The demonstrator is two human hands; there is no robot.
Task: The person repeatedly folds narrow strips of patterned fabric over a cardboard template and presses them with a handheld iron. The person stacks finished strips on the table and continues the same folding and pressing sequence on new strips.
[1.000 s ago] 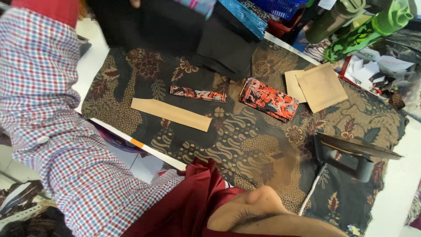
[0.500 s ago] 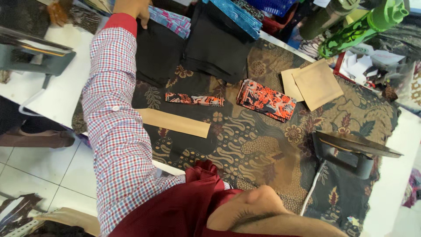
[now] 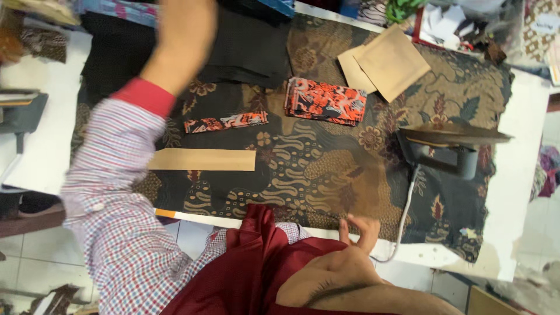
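Patterned cloth (image 3: 326, 175) covers the counter. Left hand (image 3: 181, 32) blurs over black fabric (image 3: 245, 46) at far edge, grip unclear. Right hand (image 3: 359, 230) rests loose-fingered, empty, at near edge. Orange strip (image 3: 226, 122) and paper strip (image 3: 203, 160) lie mid-counter, iron (image 3: 446, 146) right.

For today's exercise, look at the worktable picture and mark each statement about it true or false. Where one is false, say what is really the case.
1. The left hand is raised over the black cloth at the far side of the table. True.
2. The long tan paper strip lies on top of the folded orange-patterned stack. False: it lies apart from it, flat on the dark patterned cloth.
3. An iron sits on the patterned cloth with its cord trailing toward the near edge. True.
4. The right hand holds the narrow orange strip. False: it rests at the near table edge; the strip lies untouched.
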